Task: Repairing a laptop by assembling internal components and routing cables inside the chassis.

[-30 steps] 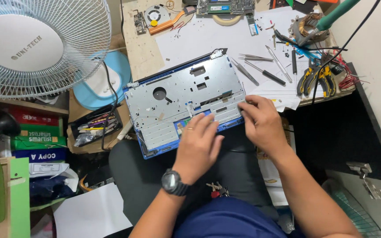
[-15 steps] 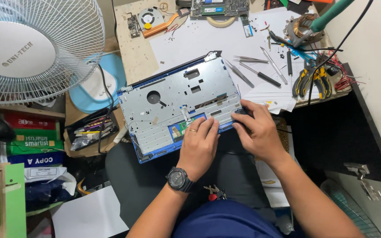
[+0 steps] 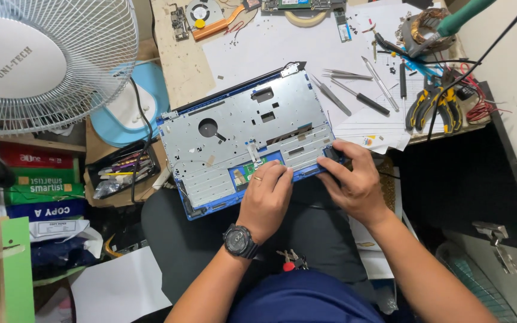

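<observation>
An opened laptop base (image 3: 240,128), silver metal inside with a blue rim, lies tilted on the wooden workbench and partly over my lap. My left hand (image 3: 265,200), with a ring and a black wristwatch, presses fingertips on the small green board area near the front edge. My right hand (image 3: 354,179) grips the front right corner of the laptop base, fingers curled over the rim. What lies under the fingertips is hidden.
A white sheet of paper (image 3: 282,42) holds tweezers (image 3: 333,94), a screwdriver (image 3: 363,98), pliers (image 3: 435,104), a cooling fan (image 3: 201,13) and a circuit board. A standing fan (image 3: 37,60) is at the left, above boxes (image 3: 37,179). A dark drop-off is at right.
The laptop base has slid toward the left and nearer to me. Both hands moved with it, the right hand shifting to the front right corner.
</observation>
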